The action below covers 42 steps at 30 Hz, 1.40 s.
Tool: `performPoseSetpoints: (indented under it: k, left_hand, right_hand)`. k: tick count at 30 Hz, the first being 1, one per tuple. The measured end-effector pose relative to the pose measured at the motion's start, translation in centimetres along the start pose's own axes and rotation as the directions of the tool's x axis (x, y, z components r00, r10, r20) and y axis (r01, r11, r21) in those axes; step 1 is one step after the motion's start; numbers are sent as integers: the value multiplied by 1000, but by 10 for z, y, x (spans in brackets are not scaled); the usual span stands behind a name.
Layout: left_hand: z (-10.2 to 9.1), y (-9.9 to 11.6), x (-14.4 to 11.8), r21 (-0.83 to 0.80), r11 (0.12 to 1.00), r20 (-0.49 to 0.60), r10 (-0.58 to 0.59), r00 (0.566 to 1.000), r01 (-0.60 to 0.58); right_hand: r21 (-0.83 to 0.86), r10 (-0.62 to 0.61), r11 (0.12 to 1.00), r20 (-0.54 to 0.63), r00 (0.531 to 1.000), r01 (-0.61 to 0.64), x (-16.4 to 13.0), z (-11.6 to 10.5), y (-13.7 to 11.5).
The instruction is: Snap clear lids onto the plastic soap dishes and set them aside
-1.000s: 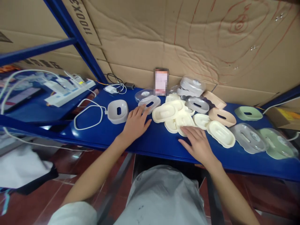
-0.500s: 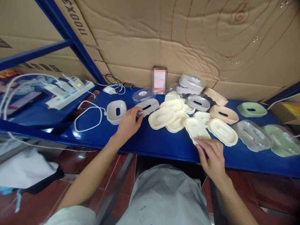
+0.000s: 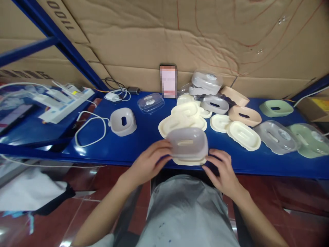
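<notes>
Holding the grey translucent lid [image 3: 187,143] between both hands, I have it sitting on top of a cream tray [image 3: 189,161] at the near edge of the blue counter [image 3: 144,137], right in front of me. My left hand [image 3: 149,163] closes its grip on the lid's left end, fingers curled against the side and thumb reaching toward the top. My right hand [image 3: 222,169] closes its grip on the right end, fingertips pressing where lid and tray meet. The lid has a narrow slot in its top and covers nearly all of the tray, so only a cream rim shows beneath it.

Just behind this pair lies a heap of more cream trays [image 3: 183,118], overlapping one another. To the left of that heap, a grey round-cornered piece [image 3: 122,121] stands apart, with a white cable [image 3: 88,132] looped beside it. A clear lid [image 3: 150,103] lies farther back, near a phone [image 3: 168,81] propped upright against the cardboard wall [image 3: 180,41]. To the right are a grey tray [image 3: 214,104], two peach trays [image 3: 244,116], a green tray [image 3: 276,108], and a clear-covered grey one [image 3: 276,137] beside a green one [image 3: 309,144] at the far right. A white power strip [image 3: 65,103] rests on the neighbouring shelf at left.
</notes>
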<state>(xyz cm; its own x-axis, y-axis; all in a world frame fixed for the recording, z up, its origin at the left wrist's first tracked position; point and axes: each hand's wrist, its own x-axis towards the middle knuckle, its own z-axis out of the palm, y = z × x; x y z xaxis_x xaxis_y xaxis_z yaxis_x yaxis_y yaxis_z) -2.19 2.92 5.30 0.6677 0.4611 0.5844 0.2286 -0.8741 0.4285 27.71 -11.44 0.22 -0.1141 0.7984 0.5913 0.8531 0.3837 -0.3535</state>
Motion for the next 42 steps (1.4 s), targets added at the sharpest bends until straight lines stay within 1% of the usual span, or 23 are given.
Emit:
performPoseSetpoints:
  k: [2,3,4,5,7,8,9,15,19,22,25,27,29,30,31,33,34,36,37,38,39,40,42]
  left_hand:
    - [11,8,-4,4,998,76,61,995,-61]
    - [16,10,-5,13,997,95,73,993,-75]
    - [19,12,-5,23,996,103,79,992,-81]
    - [22,12,-5,31,996,105,82,991,-86]
    - [26,11,-5,42,995,92,89,992,-93]
    - [28,11,-5,46,994,85,91,992,-96]
    - [29,10,-5,52,994,81,94,992,-99]
    - [33,6,-10,70,992,69,102,992,-107]
    - [39,2,-11,86,991,109,92,990,-101]
    - [43,2,-13,108,990,118,77,990,-90]
    - [37,3,-15,97,991,114,82,990,-93]
    - [22,-3,-15,144,987,65,60,996,-69]
    - [1,-19,-7,253,967,-25,-17,1000,22]
    - [-11,-30,0,313,945,-65,-75,995,92]
    - [-22,-44,10,358,920,-83,-139,987,160]
    - [-38,-75,34,453,847,-57,-283,958,277]
    - [-42,-92,48,497,800,-42,-365,930,336]
    - [-44,-124,74,561,711,11,-519,855,424]
    - [-43,-138,86,561,680,34,-589,807,472]
    - [-41,-150,95,545,668,67,-637,768,506]
    - [-39,-160,103,531,664,82,-659,748,527]
    - [-37,-167,107,512,665,89,-670,737,543]
    - [-35,-175,110,475,680,77,-665,743,559]
  right_hand:
    - [-23,16,1000,-110,994,-18,-2,1,2]
    - [-40,3,999,-113,994,-7,-2,1,3]
    - [-62,-18,998,-70,997,14,0,0,4]
    - [-84,-38,996,6,999,38,2,-1,4]
    - [-108,-55,991,167,984,73,9,-3,5]
    - [-108,-54,991,220,974,79,12,-4,4]
    - [-101,-52,992,249,967,79,15,-5,4]
    - [-47,-57,996,232,971,70,20,-5,1]
    - [-59,-46,996,284,958,65,21,-4,1]
    - [-64,-32,997,295,955,53,22,-3,1]
    - [-81,-21,996,287,958,46,20,-1,0]
    - [-97,-17,994,286,958,46,19,0,0]
    - [-107,-20,993,285,958,53,18,1,-1]
    - [-110,-24,992,284,958,58,18,1,-1]
    - [-114,-28,991,283,959,63,18,2,-1]
    - [-123,-31,990,278,960,68,19,3,-1]
    - [-128,-29,990,275,961,67,19,4,-1]
    - [-137,-25,989,268,963,64,19,4,-2]
    - [-140,-25,988,263,964,64,19,5,-2]
    - [-141,-27,988,257,966,66,18,5,-2]
    - [-143,-31,987,250,968,69,18,5,-2]
    - [-145,-34,987,244,969,72,18,5,-2]
    - [-149,-41,986,235,971,78,17,5,-2]
